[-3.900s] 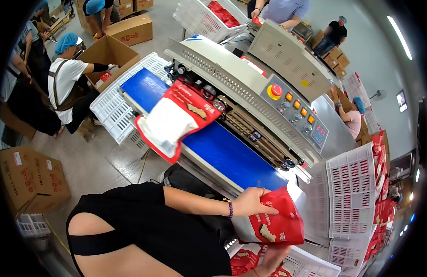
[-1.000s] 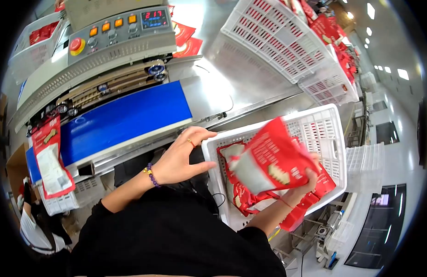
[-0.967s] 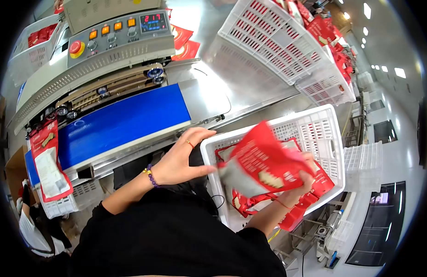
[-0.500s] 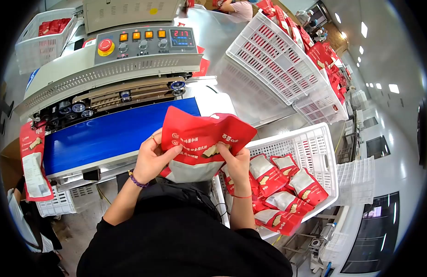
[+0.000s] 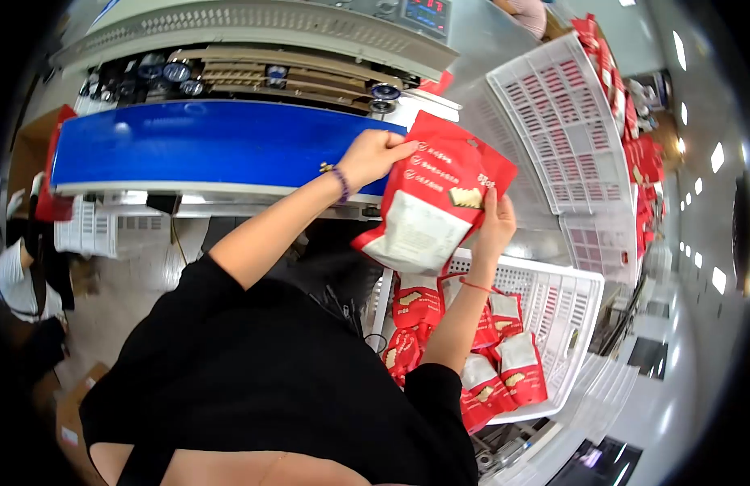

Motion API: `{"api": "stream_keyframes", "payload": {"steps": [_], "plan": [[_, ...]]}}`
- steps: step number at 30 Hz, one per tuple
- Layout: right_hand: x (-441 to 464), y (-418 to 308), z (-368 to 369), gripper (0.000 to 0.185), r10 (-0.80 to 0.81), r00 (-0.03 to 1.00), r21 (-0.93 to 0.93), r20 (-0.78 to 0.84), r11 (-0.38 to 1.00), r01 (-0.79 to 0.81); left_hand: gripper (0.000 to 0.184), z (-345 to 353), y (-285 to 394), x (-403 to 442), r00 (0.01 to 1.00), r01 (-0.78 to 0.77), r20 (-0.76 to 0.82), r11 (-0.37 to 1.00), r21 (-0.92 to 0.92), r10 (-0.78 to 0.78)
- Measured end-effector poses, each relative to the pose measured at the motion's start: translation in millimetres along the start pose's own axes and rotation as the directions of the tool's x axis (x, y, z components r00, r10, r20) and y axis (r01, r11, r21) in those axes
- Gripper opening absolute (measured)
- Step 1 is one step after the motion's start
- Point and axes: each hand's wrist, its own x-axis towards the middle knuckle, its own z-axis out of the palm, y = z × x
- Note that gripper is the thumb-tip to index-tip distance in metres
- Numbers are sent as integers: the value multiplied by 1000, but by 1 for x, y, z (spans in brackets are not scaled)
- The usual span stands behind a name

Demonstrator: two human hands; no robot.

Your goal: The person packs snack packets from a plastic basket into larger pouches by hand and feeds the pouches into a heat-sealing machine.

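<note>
A red snack pouch (image 5: 427, 223) with a whitish lower panel hangs between my hands, its front facing me. My left hand (image 5: 373, 160) pinches its upper left edge, over the right part of a blue conveyor belt (image 5: 213, 150). Gripping the right edge is my right hand (image 5: 496, 223), thumb on the printed front and the other fingers mostly behind. The pouch's top looks flat and drawn out; whether its mouth is sealed I cannot tell. Below my right forearm, a white plastic crate (image 5: 576, 304) holds several similar red pouches (image 5: 521, 364).
Behind the belt runs the sealing machine (image 5: 253, 24) with exposed rollers (image 5: 176, 73) and a control display (image 5: 427, 12). Another white crate (image 5: 553, 105) of red pouches leans on the metal table at right. Another red pouch (image 5: 55, 182) is at the belt's left end; a person (image 5: 22, 279) is beyond.
My hands have moved up and right with the pouch, and its creased top is now stretched flatter. The view has shifted, so the machine sits higher and its control panel is mostly out of frame.
</note>
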Motion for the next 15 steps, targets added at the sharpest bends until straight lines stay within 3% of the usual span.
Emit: {"api": "stream_keyframes", "payload": {"steps": [2,3,10,15], "plan": [[25,11,-12,21,88,996,-45,1,995,-87,24,7,7,9,975,213,15,909,-358,-223],[33,13,-12,20,82,997,-42,9,996,-82,23,11,8,15,972,211,-14,901,-380,-233],[64,26,20,27,29,993,-22,113,999,-27,19,-9,11,26,941,183,-208,920,-346,-266],[54,32,61,30,20,985,-28,172,999,-15,20,-49,15,13,919,161,-325,965,-208,-223]]}}
